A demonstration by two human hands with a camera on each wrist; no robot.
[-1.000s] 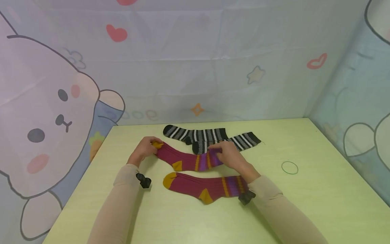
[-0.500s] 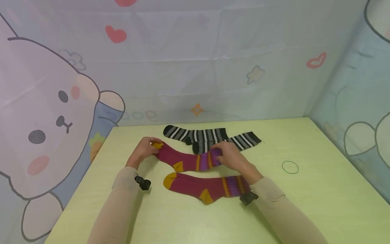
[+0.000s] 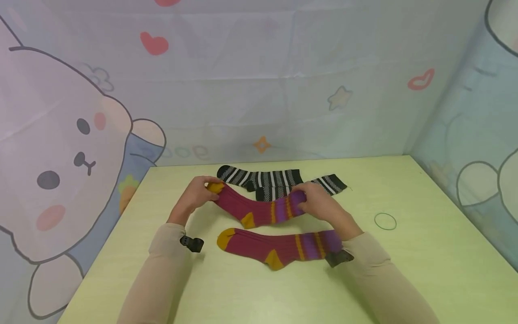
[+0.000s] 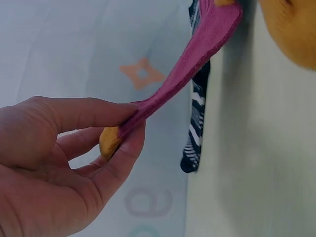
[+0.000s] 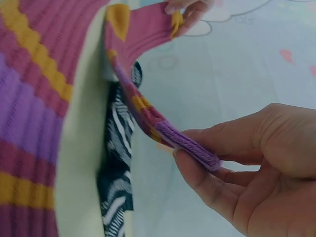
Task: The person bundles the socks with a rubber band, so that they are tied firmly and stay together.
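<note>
A maroon sock (image 3: pixel 234 204) with mustard toe and heel and purple bands hangs between both hands, its middle sagging. My left hand (image 3: pixel 197 196) pinches the toe end between thumb and fingers, as the left wrist view shows. At the other end my right hand (image 3: pixel 321 203) pinches the purple cuff (image 5: pixel 190 148). Its matching maroon sock (image 3: pixel 255 245) lies flat on the table nearer to me, with the cuff partly under the right wrist. Behind the held sock are two black-and-white striped socks (image 3: pixel 279 179), one overlapping the other and partly covered from view.
A thin green ring (image 3: pixel 385 221) lies on the pale yellow-green table (image 3: pixel 251 299), right of the socks. A printed cloth backdrop (image 3: pixel 243 90) rises behind the table's far edge and along both sides.
Both hands have raised the maroon sock and shifted it slightly right and away from me. The other socks and the green ring stay where they were.
</note>
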